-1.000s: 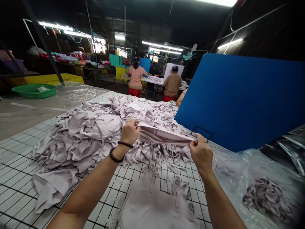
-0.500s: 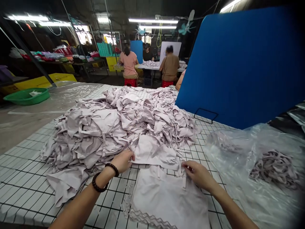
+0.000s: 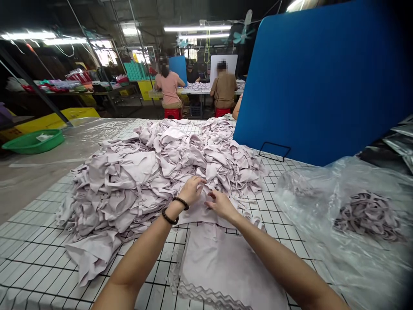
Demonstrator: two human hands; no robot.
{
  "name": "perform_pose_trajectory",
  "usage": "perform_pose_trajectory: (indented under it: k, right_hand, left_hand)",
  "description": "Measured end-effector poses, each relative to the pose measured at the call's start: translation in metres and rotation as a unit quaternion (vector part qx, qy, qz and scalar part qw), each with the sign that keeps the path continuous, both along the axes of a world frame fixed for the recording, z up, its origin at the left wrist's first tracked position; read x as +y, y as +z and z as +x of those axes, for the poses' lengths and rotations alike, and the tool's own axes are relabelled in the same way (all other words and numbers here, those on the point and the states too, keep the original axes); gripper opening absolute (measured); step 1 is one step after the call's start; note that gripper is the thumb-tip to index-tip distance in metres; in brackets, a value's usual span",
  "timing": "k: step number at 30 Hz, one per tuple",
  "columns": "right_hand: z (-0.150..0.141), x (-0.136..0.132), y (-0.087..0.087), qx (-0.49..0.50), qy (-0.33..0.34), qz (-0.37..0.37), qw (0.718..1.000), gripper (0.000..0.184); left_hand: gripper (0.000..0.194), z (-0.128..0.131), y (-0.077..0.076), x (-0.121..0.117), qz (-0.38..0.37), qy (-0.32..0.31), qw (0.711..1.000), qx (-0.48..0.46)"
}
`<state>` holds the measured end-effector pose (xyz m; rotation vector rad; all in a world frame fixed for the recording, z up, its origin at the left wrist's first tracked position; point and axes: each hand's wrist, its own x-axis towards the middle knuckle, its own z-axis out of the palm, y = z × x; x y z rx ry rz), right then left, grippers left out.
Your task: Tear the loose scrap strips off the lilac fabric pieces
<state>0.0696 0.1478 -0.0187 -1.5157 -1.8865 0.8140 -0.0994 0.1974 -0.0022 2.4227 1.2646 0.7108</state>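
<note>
My left hand [image 3: 192,189] reaches over the upper part of a pale lilac garment piece [image 3: 200,214], its fingers stretched to the right at the foot of the heap. Close beside it, my right hand [image 3: 223,205] hovers at or just above the same piece, with thumb and fingers apart. Whether the fingertips touch the cloth is hard to see. Nearer to me lies a flat stack of similar pieces [image 3: 222,262] with wavy lower edges and a narrow strap on top. My right forearm crosses above this stack.
A big heap of lilac garments [image 3: 129,172] covers the table's middle. At right stand a blue board [image 3: 316,86] on a wire stand [image 3: 274,150] and a clear plastic bag [image 3: 303,215] with bundled straps [image 3: 368,217]. A green basin [image 3: 34,141] is far left. Several people sit beyond.
Both hands have moved up and inward from the garment's lower corners to its upper part, now close together. The right hand has let go of the strap area. The view has shifted slightly.
</note>
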Motion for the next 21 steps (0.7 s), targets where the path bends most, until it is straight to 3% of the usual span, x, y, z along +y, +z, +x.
perform_pose_trajectory:
  k: [2, 4, 9, 12, 17, 21]
  right_hand:
    - [-0.009, -0.001, 0.001, 0.004, 0.004, -0.009, 1.000, 0.006]
    - [-0.007, -0.015, 0.007, 0.023, 0.017, -0.002, 1.000, 0.007]
    - [0.009, -0.079, 0.026, 0.025, 0.120, 0.034, 0.992, 0.009]
    - [0.011, -0.109, 0.028, -0.014, 0.169, 0.041, 0.985, 0.012]
    - [0.007, -0.125, 0.029, -0.051, 0.192, 0.052, 0.979, 0.012]
    - [0.012, -0.132, 0.053, -0.043, 0.227, 0.058, 0.971, 0.011]
  left_hand:
    - [0.024, 0.004, -0.001, 0.016, -0.019, -0.026, 0.998, 0.050]
    - [0.028, 0.007, -0.002, 0.028, -0.039, -0.051, 0.994, 0.083]
    - [0.037, 0.021, -0.009, 0.038, -0.058, -0.071, 0.987, 0.131]
    - [0.035, 0.030, -0.010, 0.036, -0.057, -0.069, 0.985, 0.148]
    - [0.032, 0.041, -0.006, 0.030, -0.051, -0.086, 0.981, 0.164]
    - [0.025, 0.050, -0.003, 0.032, -0.052, -0.081, 0.984, 0.152]
